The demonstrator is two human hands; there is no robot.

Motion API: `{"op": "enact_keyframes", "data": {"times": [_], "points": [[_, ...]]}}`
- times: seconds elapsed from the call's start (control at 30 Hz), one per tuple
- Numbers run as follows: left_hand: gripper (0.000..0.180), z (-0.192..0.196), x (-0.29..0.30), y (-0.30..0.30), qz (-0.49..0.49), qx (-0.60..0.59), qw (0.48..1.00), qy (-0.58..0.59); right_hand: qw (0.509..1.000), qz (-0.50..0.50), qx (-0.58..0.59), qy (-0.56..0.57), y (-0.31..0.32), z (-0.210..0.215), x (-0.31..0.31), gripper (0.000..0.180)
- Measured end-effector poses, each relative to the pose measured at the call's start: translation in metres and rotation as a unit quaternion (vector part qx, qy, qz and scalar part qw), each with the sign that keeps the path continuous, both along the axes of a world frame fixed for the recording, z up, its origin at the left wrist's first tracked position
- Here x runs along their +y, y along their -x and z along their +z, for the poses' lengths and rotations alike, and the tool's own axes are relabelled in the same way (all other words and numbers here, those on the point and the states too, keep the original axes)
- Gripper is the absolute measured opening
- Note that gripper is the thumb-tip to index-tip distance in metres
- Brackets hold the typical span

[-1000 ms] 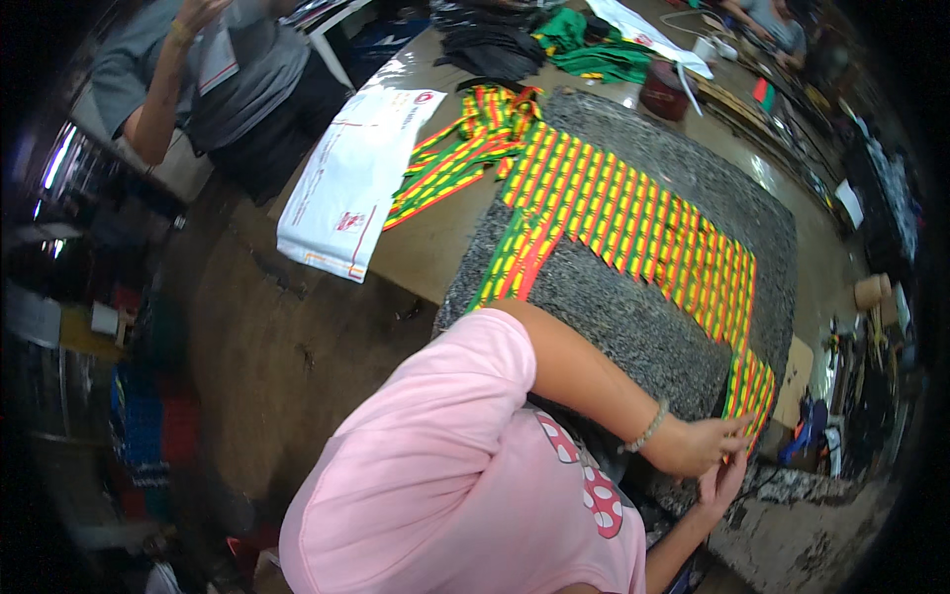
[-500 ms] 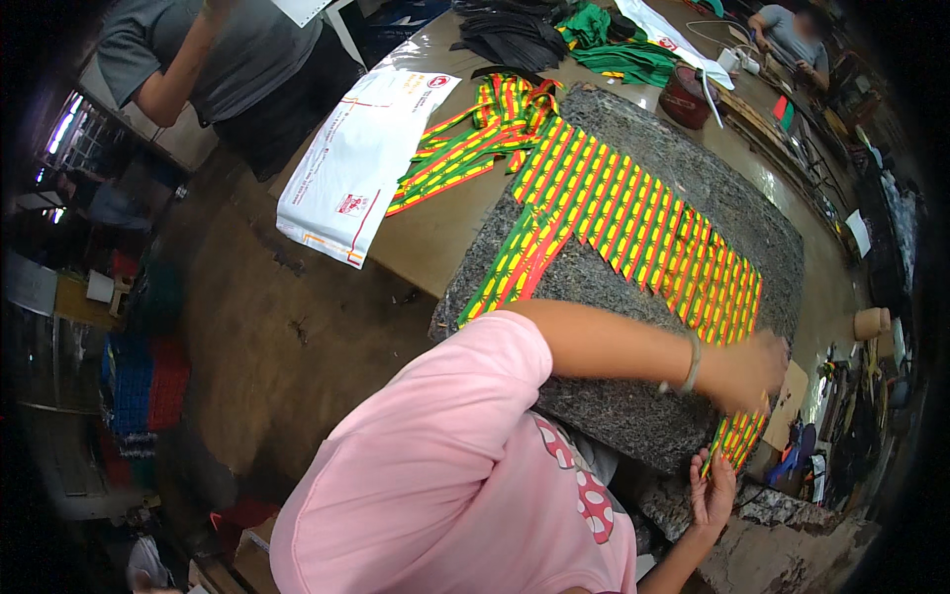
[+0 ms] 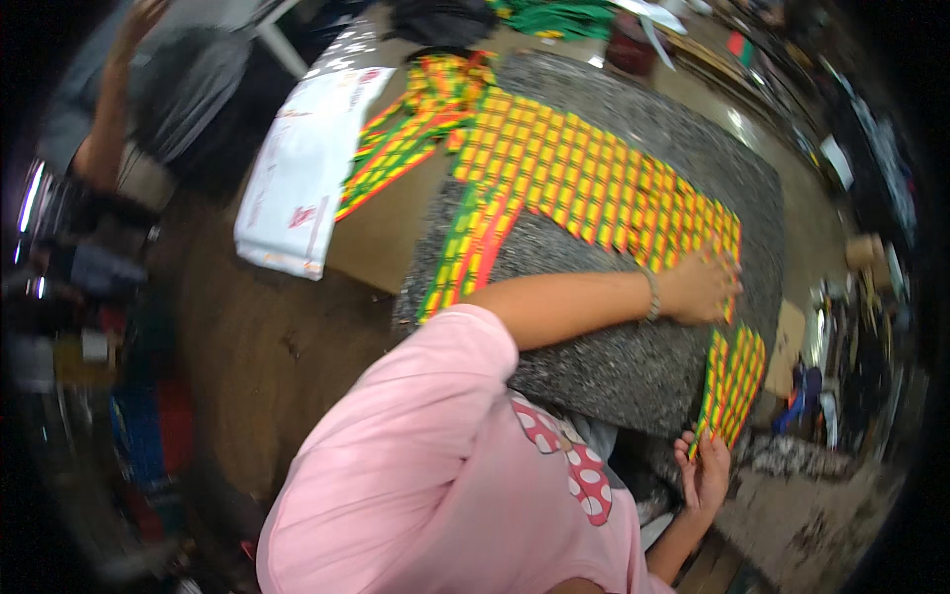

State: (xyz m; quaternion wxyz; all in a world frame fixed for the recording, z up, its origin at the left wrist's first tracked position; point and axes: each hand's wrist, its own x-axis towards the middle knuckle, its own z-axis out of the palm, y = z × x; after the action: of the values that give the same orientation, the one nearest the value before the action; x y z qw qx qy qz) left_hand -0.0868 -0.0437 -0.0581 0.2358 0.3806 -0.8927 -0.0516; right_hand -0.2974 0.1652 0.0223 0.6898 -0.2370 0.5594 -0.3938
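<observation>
Rows of green, yellow and red patterned fabric strips (image 3: 574, 173) lie side by side across a grey speckled board (image 3: 594, 371). My left hand (image 3: 703, 282) rests flat on the right end of this row, fingers spread. Below it, my right hand (image 3: 708, 470) pinches the lower end of a small bunch of the same strips (image 3: 732, 381), which fans out over the board's right edge. More patterned strips (image 3: 406, 148) trail in a loose heap off the board's far left corner.
A white printed plastic bag (image 3: 307, 168) lies left of the board. Black pieces (image 3: 440, 22) and green fabric (image 3: 564, 18) are piled at the back, near a dark red container (image 3: 631, 45). A cardboard piece (image 3: 787, 346) sits at right. Another person (image 3: 188, 94) stands at far left.
My left hand has moved away from the bunch at my right hand, up onto the laid-out row. The bunch's upper end now shows uncovered. The whole view has shifted slightly.
</observation>
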Motion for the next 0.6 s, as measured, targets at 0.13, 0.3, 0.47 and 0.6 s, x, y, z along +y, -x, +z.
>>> {"op": "enact_keyframes", "data": {"times": [0.13, 0.3, 0.47, 0.6], "points": [[0.059, 0.01, 0.006, -0.006, -0.004, 0.018, 0.997, 0.079, 0.999, 0.016, -0.024, -0.023, -0.007, 0.007, 0.029, 0.031], [0.059, 0.034, 0.007, -0.012, -0.023, -0.006, 0.996, 0.086, 0.998, -0.016, -0.049, -0.024, -0.026, 0.019, 0.05, 0.031], [0.035, 0.065, 0.032, -0.028, -0.037, 0.12, 0.988, -0.087, 0.999, 0.007, 0.017, 0.043, -0.042, 0.037, 0.057, 0.03], [0.057, 0.077, 0.1, -0.051, -0.084, 0.201, 0.824, -0.523, 0.999, 0.023, 0.019, 0.043, -0.048, 0.041, 0.056, 0.03]]}}
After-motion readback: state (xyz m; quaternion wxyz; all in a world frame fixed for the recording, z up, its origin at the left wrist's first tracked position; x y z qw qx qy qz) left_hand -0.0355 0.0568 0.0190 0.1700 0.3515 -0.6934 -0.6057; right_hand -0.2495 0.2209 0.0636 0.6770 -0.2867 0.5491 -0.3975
